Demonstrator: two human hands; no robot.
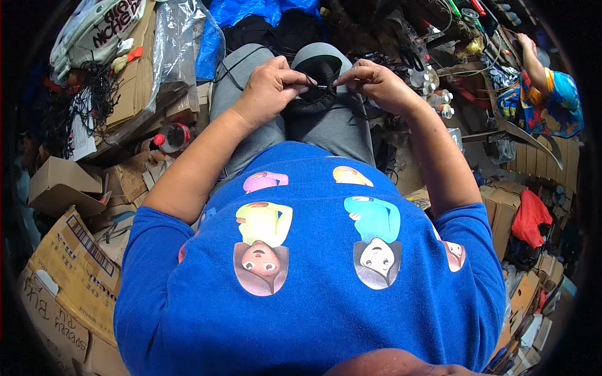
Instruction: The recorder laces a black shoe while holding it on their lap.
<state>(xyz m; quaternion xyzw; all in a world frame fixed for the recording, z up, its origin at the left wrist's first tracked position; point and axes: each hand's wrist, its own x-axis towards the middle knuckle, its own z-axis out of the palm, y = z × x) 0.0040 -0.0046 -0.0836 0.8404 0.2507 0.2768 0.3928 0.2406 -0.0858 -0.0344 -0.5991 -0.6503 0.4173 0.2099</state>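
Both my hands are raised over my lap, where a black item [313, 100] rests on my right thigh, its kind unclear. My left hand [269, 91] is closed in a pinch, thumb and forefinger meeting at the black item's upper edge. Facing it, my right hand [379, 86] also pinches, with its fingertips at the black item's right side. A small, thin, shiny piece [322, 86] shows between the two sets of fingertips. Black cord [231, 67] runs from near my left hand out over my left knee. What each pinch holds is too small to make out.
To the left lie flattened cardboard [135, 81], clear plastic sheeting [179, 44], a tangle of black cord [97, 100] and a red-capped bottle [172, 138]. Several plastic bottles [442, 100] stand at right. Beyond them, another person's arm [533, 59] reaches up from a colourful sleeve.
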